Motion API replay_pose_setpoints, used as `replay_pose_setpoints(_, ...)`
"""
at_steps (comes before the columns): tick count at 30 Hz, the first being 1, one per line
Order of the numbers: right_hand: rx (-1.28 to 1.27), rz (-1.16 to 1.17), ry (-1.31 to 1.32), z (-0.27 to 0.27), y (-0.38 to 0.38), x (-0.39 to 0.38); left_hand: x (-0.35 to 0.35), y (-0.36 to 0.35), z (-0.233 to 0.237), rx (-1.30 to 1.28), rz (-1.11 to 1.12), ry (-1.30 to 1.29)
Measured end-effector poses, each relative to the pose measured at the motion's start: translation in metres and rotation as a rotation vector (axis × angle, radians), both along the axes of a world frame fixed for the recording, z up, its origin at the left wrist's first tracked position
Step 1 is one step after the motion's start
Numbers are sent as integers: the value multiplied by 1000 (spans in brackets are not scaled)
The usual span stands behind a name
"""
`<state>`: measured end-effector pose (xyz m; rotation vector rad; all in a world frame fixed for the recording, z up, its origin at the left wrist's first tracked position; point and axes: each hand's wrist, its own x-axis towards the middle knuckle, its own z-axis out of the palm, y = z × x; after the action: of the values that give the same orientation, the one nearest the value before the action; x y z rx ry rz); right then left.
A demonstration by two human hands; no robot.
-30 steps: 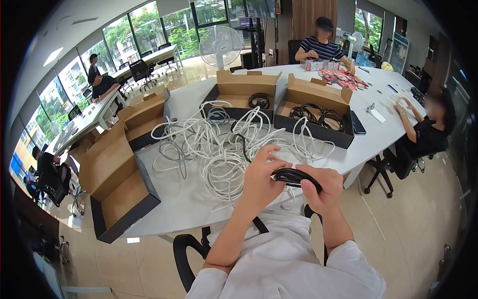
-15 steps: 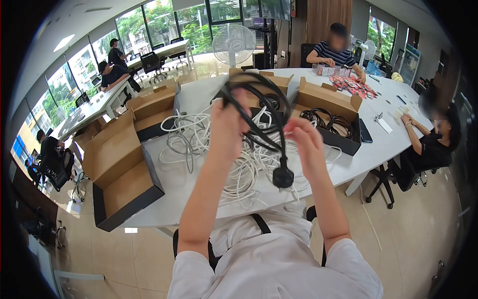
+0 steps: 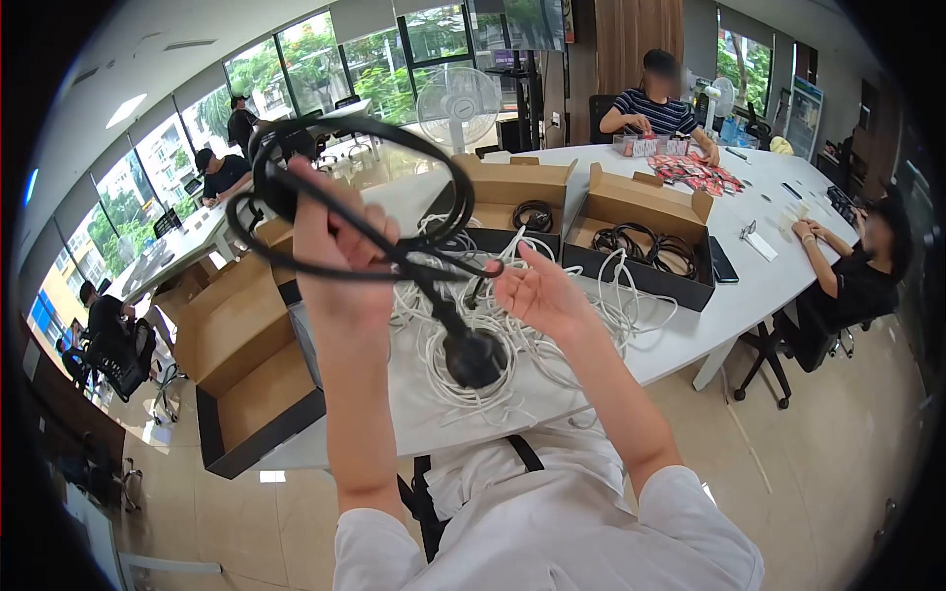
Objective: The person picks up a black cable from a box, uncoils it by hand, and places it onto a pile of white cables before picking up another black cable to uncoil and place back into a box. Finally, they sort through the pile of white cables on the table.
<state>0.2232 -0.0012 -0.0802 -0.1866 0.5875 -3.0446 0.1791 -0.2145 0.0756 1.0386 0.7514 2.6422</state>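
My left hand (image 3: 345, 241) is raised over the table, its fingers wrapped round a coiled black power cable (image 3: 448, 177). The cable's loops spread to both sides, and its thick plug (image 3: 475, 357) hangs below, in front of the white cables. Beside the loops is my right hand (image 3: 542, 295), palm up with the fingers apart; a cable loop reaches its fingertips. Beneath both hands lies a tangled heap of white cables (image 3: 616, 315) on the white table (image 3: 680, 340).
An open box (image 3: 641, 276) at the right holds black coiled cables (image 3: 645, 246). Another box (image 3: 493, 187) behind the heap holds one black coil (image 3: 532, 216). An open box (image 3: 261, 399) stands at the left edge. Two people sit across the table, one by red packets (image 3: 695, 172).
My left hand has moved left and closer with the black cable, whose loops have opened out. My right hand has shifted left and turned palm up.
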Motion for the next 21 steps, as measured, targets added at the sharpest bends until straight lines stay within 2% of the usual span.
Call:
replay_pose_setpoints(1,32,-95,-57,14,-5,8,8,-5,-4,15,41,-100)
replay_pose_setpoints(4,61,-230,22,27,-2,16,0,-25,-31,-47,54,17)
replay_pose_setpoints(5,109,-344,-5,34,-6,22,-1,-28,-38,-66,74,16)
replay_pose_setpoints(8,471,-667,121,53,-24,48,-9,-30,-63,-136,98,-56)
replay_pose_setpoints(11,761,-851,219,59,-41,65,-18,-17,-90,-315,163,-239)
replay_pose_setpoints(12,866,-920,266,59,-47,68,-26,-16,-106,-319,-5,-160)
replay_pose_setpoints(13,873,-950,304,58,-54,68,-22,-12,-109,-371,-16,-141)
replay_pose_setpoints(16,1139,-1076,435,50,-60,70,-16,1,-117,-472,-142,-69)
replay_pose_setpoints(18,1243,-1069,448,46,-60,71,-4,12,-114,-589,19,-103)
replay_pose_setpoints(20,1348,-1063,417,46,-63,74,-12,16,-130,-653,55,1)
replay_pose_setpoints(21,1285,-1068,391,43,-64,73,-14,17,-133,-657,43,3)
